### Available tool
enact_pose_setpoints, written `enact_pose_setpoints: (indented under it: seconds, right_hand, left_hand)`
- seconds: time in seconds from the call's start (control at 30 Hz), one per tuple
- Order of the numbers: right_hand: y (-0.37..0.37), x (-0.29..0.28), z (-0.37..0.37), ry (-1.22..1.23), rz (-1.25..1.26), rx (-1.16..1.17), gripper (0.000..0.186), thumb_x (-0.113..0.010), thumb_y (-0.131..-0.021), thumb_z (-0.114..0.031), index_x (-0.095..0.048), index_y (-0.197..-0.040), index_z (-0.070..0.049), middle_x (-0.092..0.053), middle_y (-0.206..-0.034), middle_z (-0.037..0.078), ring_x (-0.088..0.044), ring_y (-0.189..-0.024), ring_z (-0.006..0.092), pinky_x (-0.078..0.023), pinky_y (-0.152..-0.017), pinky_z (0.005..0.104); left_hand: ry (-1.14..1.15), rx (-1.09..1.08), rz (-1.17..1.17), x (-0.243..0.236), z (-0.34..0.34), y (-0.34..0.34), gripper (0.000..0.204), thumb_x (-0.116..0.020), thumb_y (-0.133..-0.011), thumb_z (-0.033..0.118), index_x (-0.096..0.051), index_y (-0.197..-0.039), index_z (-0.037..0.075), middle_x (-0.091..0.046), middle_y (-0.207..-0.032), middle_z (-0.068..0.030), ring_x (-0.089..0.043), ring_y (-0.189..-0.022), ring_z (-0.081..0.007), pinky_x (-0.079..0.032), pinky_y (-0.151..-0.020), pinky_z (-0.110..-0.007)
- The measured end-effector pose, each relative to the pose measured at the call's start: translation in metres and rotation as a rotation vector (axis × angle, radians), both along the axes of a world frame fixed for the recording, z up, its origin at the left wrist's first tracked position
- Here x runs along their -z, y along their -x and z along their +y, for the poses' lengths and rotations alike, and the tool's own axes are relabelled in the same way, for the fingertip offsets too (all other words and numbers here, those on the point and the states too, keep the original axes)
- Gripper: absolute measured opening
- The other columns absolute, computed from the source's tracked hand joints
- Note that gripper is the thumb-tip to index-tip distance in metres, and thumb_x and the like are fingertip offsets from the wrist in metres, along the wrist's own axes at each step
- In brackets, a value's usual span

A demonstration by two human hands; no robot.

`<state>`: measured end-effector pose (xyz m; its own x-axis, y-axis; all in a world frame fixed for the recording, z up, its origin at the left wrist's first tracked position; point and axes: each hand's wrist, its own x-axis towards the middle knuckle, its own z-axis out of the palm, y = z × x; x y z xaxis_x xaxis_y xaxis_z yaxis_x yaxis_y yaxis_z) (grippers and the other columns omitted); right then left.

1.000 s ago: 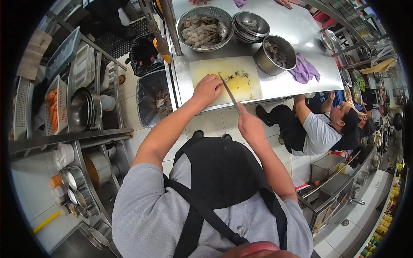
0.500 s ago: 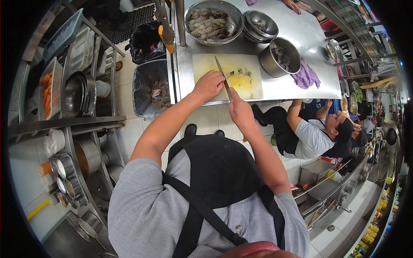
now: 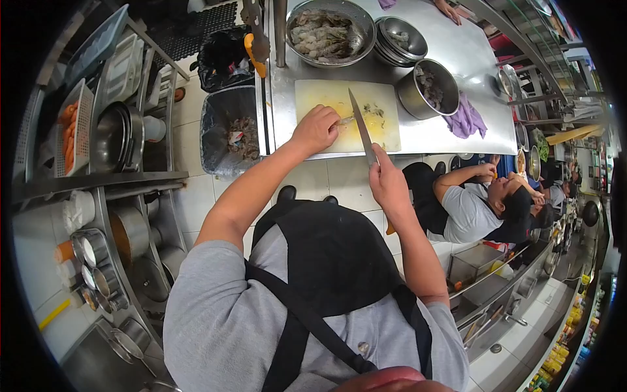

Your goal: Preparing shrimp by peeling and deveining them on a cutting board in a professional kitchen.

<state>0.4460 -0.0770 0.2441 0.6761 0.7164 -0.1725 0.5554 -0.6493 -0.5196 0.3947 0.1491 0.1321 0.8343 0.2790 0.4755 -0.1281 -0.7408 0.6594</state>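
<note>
My right hand (image 3: 386, 178) grips the handle of a long kitchen knife (image 3: 363, 127), its blade pointing away over the pale cutting board (image 3: 310, 93). On the board's left part, my left hand (image 3: 317, 129) is closed, fingertips on a small shrimp (image 3: 347, 120) that the fingers partly hide. The blade stands apart from that shrimp, to its right. Dark and greenish scraps (image 3: 373, 111) and yellowish wet patches lie on the board. Behind it, a large metal bowl (image 3: 356, 16) holds many unpeeled shrimp (image 3: 320, 36).
A metal pot (image 3: 406, 99) with shrimp pieces, stacked metal bowls (image 3: 390, 55) and a purple cloth (image 3: 466, 117) stand or lie right of the board. Lined bins (image 3: 212, 134) are left of the steel table (image 3: 483, 72). A co-worker (image 3: 473, 206) is close on my right.
The knife has moved right, away from my left fingers, and my right hand has come right and nearer to me. My left hand stays almost in place.
</note>
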Motion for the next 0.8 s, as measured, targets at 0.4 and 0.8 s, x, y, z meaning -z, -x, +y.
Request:
enact_pose_setpoints:
  seconds: [0.4, 0.8]
  right_hand:
    - [0.005, 0.005, -0.003, -0.001, 0.059, 0.063, 0.048, -0.049, -0.095, -0.013, -0.045, -0.142, -0.007, -0.065, -0.080, 0.027, -0.063, -0.076, 0.0467, -0.050, -0.071, 0.0532]
    - [0.016, 0.018, -0.010, -0.001, 0.053, -0.035, 0.049, -0.051, -0.095, -0.016, -0.041, -0.143, -0.009, -0.065, -0.079, 0.027, -0.063, -0.075, 0.0477, -0.049, -0.070, 0.0591]
  left_hand:
    - [0.257, -0.107, 0.095, -0.005, -0.001, -0.001, 0.014, -0.061, -0.078, 0.005, -0.061, -0.092, 0.004, -0.062, -0.091, -0.0114, -0.060, -0.091, -0.0310, -0.049, -0.081, -0.039]
    - [-0.020, 0.054, 0.025, 0.003, 0.015, 0.007, 0.014, -0.063, -0.079, 0.004, -0.062, -0.093, 0.003, -0.062, -0.093, -0.0114, -0.059, -0.092, -0.0311, -0.050, -0.081, -0.040]
